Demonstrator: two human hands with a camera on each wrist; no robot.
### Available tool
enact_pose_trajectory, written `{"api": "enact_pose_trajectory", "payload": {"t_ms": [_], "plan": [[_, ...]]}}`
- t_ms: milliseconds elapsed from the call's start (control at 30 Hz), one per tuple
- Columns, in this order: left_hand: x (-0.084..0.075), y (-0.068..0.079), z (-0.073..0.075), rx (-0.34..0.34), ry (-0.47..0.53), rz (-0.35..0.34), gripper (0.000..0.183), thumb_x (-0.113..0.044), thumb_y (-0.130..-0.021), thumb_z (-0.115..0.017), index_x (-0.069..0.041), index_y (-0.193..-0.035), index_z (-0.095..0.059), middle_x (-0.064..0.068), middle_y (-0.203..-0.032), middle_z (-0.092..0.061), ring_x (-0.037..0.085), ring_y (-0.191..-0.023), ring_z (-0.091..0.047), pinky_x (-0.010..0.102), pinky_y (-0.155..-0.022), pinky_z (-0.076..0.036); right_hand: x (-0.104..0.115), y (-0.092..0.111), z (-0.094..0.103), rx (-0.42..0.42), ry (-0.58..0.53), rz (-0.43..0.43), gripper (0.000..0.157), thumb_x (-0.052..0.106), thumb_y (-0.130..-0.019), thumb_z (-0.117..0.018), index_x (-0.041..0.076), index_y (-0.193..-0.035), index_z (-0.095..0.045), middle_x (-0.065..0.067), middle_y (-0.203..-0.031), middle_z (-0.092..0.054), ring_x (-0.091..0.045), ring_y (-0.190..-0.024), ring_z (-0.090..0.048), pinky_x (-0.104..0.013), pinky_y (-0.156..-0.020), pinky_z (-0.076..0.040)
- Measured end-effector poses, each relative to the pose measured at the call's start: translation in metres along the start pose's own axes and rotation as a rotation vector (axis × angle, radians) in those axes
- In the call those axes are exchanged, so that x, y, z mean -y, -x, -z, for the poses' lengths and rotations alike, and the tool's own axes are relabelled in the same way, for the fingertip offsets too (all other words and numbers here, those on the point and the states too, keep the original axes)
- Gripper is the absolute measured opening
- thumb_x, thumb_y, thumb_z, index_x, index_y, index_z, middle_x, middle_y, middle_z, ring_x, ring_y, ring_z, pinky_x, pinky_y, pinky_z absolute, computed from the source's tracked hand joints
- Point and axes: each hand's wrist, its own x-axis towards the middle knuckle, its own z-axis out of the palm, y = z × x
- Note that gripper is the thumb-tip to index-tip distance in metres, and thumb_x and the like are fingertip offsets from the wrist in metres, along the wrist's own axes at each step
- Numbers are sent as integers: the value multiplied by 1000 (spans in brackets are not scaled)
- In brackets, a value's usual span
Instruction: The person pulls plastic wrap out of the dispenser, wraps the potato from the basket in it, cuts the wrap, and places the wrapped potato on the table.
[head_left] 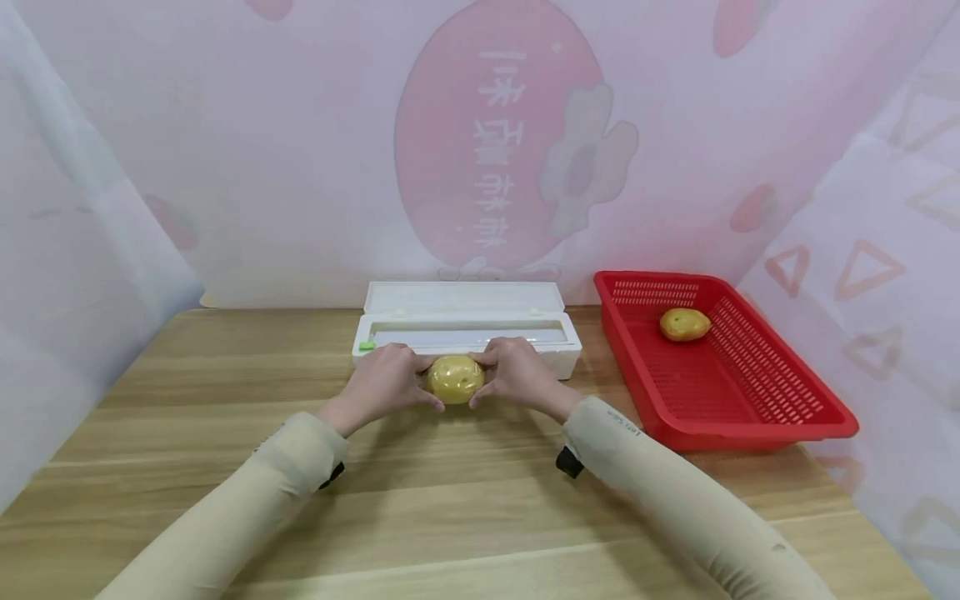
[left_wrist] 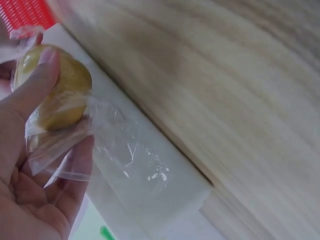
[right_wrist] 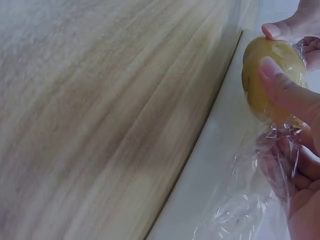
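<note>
Between both hands is a yellow potato [head_left: 455, 380] with clear plastic wrap [left_wrist: 117, 137] about it. My left hand [head_left: 388, 379] grips its left end, the thumb pressed on the skin and the other fingers curled behind. From the right side my right hand [head_left: 519, 377] holds it the same way, its thumb [right_wrist: 282, 87] lying on the potato. Loose wrap hangs from both ends in the wrist views. Right behind the potato stands a white cling film box [head_left: 558, 360], its lid [head_left: 465, 297] raised and a roll visible inside.
A red plastic basket [head_left: 652, 392] with slotted walls stands at the right, with a second potato [head_left: 684, 324] in its far part. A green slider [head_left: 367, 345] sits on the box's left end. The wooden table [head_left: 450, 517] meets a printed cloth wall [head_left: 300, 167] at the back.
</note>
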Motion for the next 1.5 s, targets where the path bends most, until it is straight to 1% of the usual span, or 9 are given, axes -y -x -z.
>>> {"api": "enact_pose_trajectory", "payload": {"t_ms": [133, 333, 500, 633, 700, 900, 1100, 1300, 1500], "plan": [[2, 0, 2, 32, 40, 18, 66, -45, -61, -92, -16, -118, -74, -9, -63, -55, 11, -58, -37, 28, -49, -34, 1, 5, 2, 55, 10, 0, 74, 32, -66, -92, 1, -127, -64, 0, -95, -63, -12, -79, -54, -29, -68, -44], [0, 2, 3, 26, 55, 31, 68, -43, -61, -93, -14, -120, -73, -4, -80, -70, 13, -65, -48, 29, -53, -40, 1, 10, 4, 66, -63, 7, 61, 36, -82, -80, 2, -130, -63, 0, -101, -65, -15, -86, -58, -28, -73, -48], [-2, 6, 4, 27, 57, -13, 49, -36, -69, -90, -15, -111, -76, -2, -87, -72, 16, -74, -55, 32, -58, -45, -2, 10, -2, 11, -156, -11, 44, 22, -79, -84, 3, -116, -70, -1, -99, -70, -15, -89, -64, -29, -78, -53], [-3, 9, 3, 29, 70, -35, 28, -25, -78, -85, -14, -103, -77, 1, -87, -71, 21, -79, -57, 35, -58, -47, -7, 12, -7, -2, -135, -31, 31, 17, -80, -83, 4, -105, -72, -3, -97, -72, -18, -90, -66, -28, -78, -52], [-4, 10, 3, 19, 69, -29, 26, -23, -80, -84, -13, -103, -77, 3, -90, -72, 22, -82, -58, 35, -58, -47, -8, 12, -7, -7, -127, -18, 27, 17, -81, -83, 5, -104, -74, -2, -96, -72, -18, -89, -66, -29, -77, -52], [-5, 8, 4, 26, 88, -24, 24, -19, -80, -84, -13, -102, -76, 0, -89, -71, 19, -76, -57, 34, -59, -46, -7, 9, -5, 2, -131, -6, 26, 17, -81, -83, 7, -104, -74, -1, -95, -72, -16, -87, -66, -30, -75, -52], [-8, 10, 1, 30, 91, -2, 33, -16, -81, -83, -9, -111, -72, 8, -104, -70, 23, -90, -64, 39, -72, -53, 0, 12, -4, 16, -159, -31, 28, 14, -82, -82, 3, -106, -72, -6, -98, -70, -21, -88, -63, -36, -77, -53], [-8, 14, 0, 19, 63, 2, 34, -18, -82, -81, -7, -112, -70, 9, -104, -67, 19, -83, -62, 35, -69, -52, 4, 14, -3, 5, -109, -54, 31, 19, -81, -83, 6, -107, -72, -5, -97, -63, -21, -87, -59, -32, -76, -49], [-9, 16, 1, 0, 63, -11, 31, -18, -83, -81, -6, -109, -70, 9, -104, -68, 22, -87, -64, 39, -74, -53, 5, 13, -4, -5, -113, -49, 33, 21, -81, -84, 5, -107, -72, -4, -98, -62, -20, -87, -59, -31, -75, -50]]}}
